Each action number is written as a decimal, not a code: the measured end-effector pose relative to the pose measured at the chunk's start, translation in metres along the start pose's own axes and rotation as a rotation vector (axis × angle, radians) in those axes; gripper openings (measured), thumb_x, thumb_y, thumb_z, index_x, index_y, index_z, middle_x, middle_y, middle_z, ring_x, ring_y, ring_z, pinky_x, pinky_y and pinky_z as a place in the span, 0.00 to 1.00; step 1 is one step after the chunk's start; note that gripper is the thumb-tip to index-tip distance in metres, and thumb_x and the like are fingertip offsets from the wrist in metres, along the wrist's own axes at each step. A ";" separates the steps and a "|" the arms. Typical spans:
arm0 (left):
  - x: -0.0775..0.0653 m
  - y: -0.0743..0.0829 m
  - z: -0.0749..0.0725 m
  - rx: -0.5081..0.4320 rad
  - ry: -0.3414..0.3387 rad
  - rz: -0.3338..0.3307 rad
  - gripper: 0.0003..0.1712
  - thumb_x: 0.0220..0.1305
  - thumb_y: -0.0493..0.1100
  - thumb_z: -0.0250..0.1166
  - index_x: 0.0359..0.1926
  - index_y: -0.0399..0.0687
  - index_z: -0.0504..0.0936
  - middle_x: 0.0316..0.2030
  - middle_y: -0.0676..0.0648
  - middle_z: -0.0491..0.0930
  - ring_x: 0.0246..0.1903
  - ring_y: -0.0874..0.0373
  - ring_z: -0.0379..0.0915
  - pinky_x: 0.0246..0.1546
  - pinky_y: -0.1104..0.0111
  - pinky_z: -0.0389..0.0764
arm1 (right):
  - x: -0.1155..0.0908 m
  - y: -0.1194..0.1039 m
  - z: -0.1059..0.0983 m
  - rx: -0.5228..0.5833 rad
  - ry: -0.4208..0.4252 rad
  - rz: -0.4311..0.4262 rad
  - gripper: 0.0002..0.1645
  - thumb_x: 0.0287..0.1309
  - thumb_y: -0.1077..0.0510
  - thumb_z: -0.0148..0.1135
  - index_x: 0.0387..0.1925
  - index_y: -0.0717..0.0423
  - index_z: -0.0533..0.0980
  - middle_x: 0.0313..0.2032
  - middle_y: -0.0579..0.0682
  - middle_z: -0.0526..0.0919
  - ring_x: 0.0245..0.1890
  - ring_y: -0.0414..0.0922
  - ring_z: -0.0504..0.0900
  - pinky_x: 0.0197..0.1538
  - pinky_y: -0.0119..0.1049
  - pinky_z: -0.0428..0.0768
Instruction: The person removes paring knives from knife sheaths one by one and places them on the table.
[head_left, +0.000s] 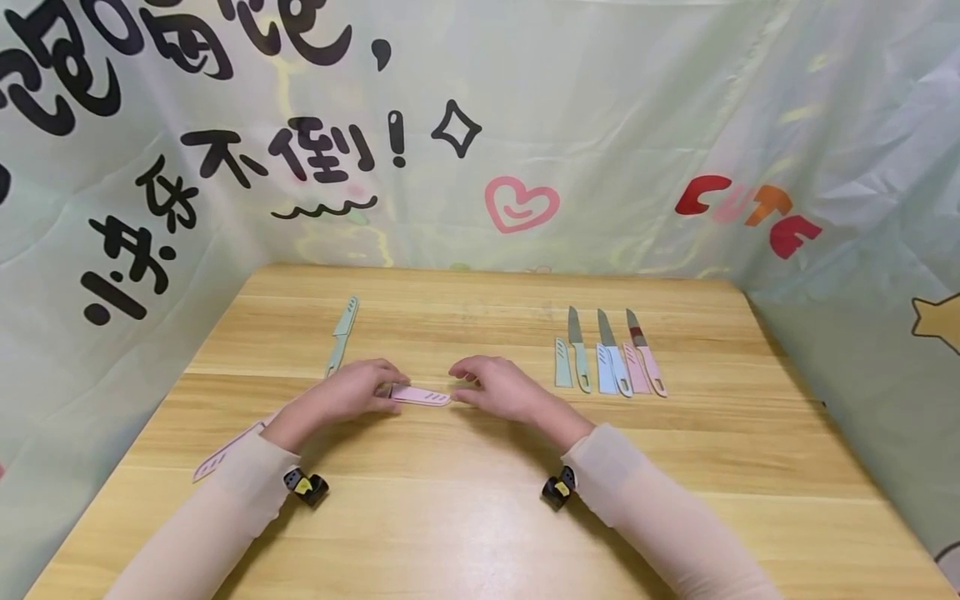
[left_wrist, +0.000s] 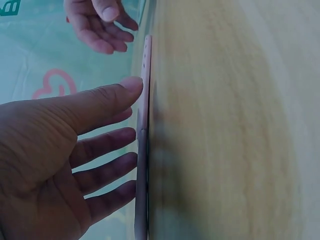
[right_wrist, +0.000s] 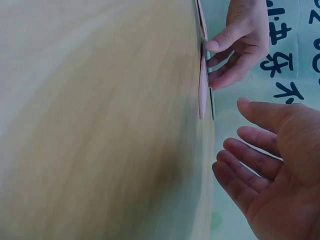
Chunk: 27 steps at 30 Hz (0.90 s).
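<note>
A pink knife sheath [head_left: 422, 395] with slots lies crosswise on the table between the two hands. My left hand [head_left: 358, 387] is over its left end, thumb and fingers apart at its edges; in the left wrist view the fingers are nearly straight beside a slim pink piece [left_wrist: 143, 107] with a darker lower section. The right hand [head_left: 504, 388] is by the sheath's right tip, fingers spread and loosely bent, nothing between them. Another pink slotted piece [head_left: 225, 454] lies partly hidden beneath the left forearm.
A pale green sheathed knife [head_left: 345, 325] lies beyond the left hand. At the right are a green knife [head_left: 579, 354], a blue knife [head_left: 617, 358] and a pink knife [head_left: 651, 362], each beside a matching sheath. A printed curtain [head_left: 600, 125] stands behind the table.
</note>
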<state>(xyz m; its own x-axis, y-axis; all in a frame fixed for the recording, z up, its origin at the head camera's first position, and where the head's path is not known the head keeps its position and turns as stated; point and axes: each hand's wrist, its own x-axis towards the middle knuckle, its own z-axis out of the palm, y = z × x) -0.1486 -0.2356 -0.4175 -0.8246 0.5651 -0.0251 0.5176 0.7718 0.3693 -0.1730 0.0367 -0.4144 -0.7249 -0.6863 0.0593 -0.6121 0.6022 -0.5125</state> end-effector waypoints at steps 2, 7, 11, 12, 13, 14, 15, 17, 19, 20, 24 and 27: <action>0.000 0.001 0.000 0.009 -0.010 0.004 0.26 0.59 0.49 0.72 0.55 0.40 0.82 0.52 0.42 0.80 0.52 0.46 0.75 0.57 0.52 0.76 | 0.002 -0.001 0.003 -0.006 -0.015 0.004 0.23 0.62 0.50 0.66 0.55 0.55 0.78 0.50 0.49 0.84 0.48 0.44 0.82 0.53 0.38 0.80; 0.000 0.003 0.003 0.045 -0.010 0.023 0.23 0.60 0.47 0.71 0.53 0.39 0.83 0.50 0.43 0.80 0.51 0.47 0.75 0.56 0.53 0.77 | 0.006 -0.004 0.011 -0.038 -0.047 -0.001 0.23 0.62 0.50 0.66 0.55 0.54 0.78 0.48 0.48 0.84 0.46 0.43 0.82 0.51 0.37 0.81; 0.003 0.003 0.005 0.066 0.016 0.037 0.21 0.60 0.46 0.71 0.52 0.41 0.84 0.47 0.45 0.81 0.47 0.51 0.77 0.52 0.55 0.79 | 0.007 -0.007 0.013 -0.060 -0.042 0.004 0.22 0.61 0.52 0.68 0.54 0.56 0.78 0.46 0.49 0.85 0.44 0.43 0.82 0.50 0.37 0.81; 0.003 0.003 0.006 0.067 0.020 0.038 0.20 0.60 0.46 0.71 0.52 0.42 0.84 0.47 0.46 0.81 0.46 0.52 0.77 0.51 0.56 0.80 | 0.008 -0.007 0.014 -0.064 -0.041 0.005 0.22 0.60 0.52 0.68 0.54 0.56 0.78 0.45 0.50 0.85 0.44 0.43 0.82 0.50 0.38 0.81; 0.004 0.003 0.006 0.067 0.023 0.036 0.19 0.60 0.46 0.71 0.51 0.43 0.84 0.46 0.47 0.81 0.45 0.53 0.77 0.50 0.57 0.80 | 0.008 -0.008 0.014 -0.072 -0.039 0.006 0.22 0.60 0.52 0.68 0.54 0.57 0.78 0.45 0.50 0.85 0.44 0.44 0.82 0.50 0.38 0.81; 0.004 0.003 0.007 0.066 0.024 0.035 0.19 0.61 0.45 0.71 0.51 0.43 0.84 0.45 0.48 0.81 0.44 0.54 0.77 0.49 0.58 0.80 | 0.009 -0.009 0.015 -0.077 -0.038 0.006 0.22 0.60 0.53 0.68 0.54 0.57 0.78 0.45 0.49 0.85 0.44 0.43 0.82 0.50 0.38 0.81; 0.005 0.003 0.008 0.064 0.023 0.032 0.18 0.61 0.45 0.71 0.50 0.44 0.84 0.44 0.48 0.81 0.43 0.56 0.77 0.48 0.59 0.80 | 0.009 -0.009 0.015 -0.082 -0.037 0.006 0.22 0.60 0.53 0.68 0.53 0.57 0.78 0.44 0.49 0.85 0.43 0.43 0.82 0.50 0.38 0.81; 0.006 0.003 0.008 0.054 0.020 0.022 0.17 0.61 0.45 0.71 0.49 0.44 0.85 0.43 0.50 0.81 0.41 0.58 0.76 0.45 0.61 0.80 | 0.010 -0.011 0.016 -0.094 -0.038 0.009 0.21 0.59 0.53 0.69 0.53 0.57 0.79 0.43 0.49 0.84 0.42 0.43 0.82 0.49 0.37 0.81; 0.006 0.004 0.008 0.048 0.019 0.013 0.16 0.60 0.44 0.71 0.48 0.44 0.85 0.41 0.51 0.80 0.38 0.60 0.75 0.43 0.63 0.80 | 0.011 -0.011 0.017 -0.107 -0.039 0.013 0.20 0.59 0.54 0.69 0.52 0.56 0.79 0.41 0.47 0.84 0.41 0.42 0.81 0.48 0.36 0.81; 0.007 0.004 0.008 0.045 0.018 0.010 0.16 0.60 0.44 0.71 0.48 0.44 0.85 0.41 0.52 0.80 0.38 0.60 0.74 0.42 0.64 0.80 | 0.012 -0.011 0.017 -0.115 -0.039 0.011 0.19 0.58 0.54 0.70 0.50 0.56 0.80 0.40 0.46 0.84 0.39 0.41 0.80 0.47 0.36 0.81; 0.008 0.005 0.007 0.040 0.016 0.004 0.14 0.60 0.44 0.72 0.45 0.45 0.84 0.38 0.54 0.78 0.35 0.62 0.73 0.40 0.65 0.80 | 0.014 -0.010 0.020 -0.141 -0.038 -0.007 0.15 0.57 0.54 0.71 0.45 0.54 0.81 0.32 0.42 0.80 0.32 0.38 0.76 0.39 0.32 0.77; 0.009 0.006 0.007 0.027 0.006 0.005 0.13 0.59 0.44 0.72 0.44 0.46 0.83 0.36 0.55 0.78 0.34 0.63 0.72 0.40 0.65 0.79 | 0.015 -0.009 0.021 -0.149 -0.036 -0.016 0.11 0.57 0.55 0.71 0.41 0.53 0.82 0.29 0.41 0.77 0.29 0.38 0.72 0.35 0.31 0.74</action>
<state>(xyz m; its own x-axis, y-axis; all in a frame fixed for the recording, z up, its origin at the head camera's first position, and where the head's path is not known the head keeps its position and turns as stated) -0.1514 -0.2236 -0.4217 -0.8234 0.5671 -0.0176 0.5275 0.7766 0.3445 -0.1718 0.0121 -0.4265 -0.7049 -0.7085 0.0344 -0.6652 0.6434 -0.3789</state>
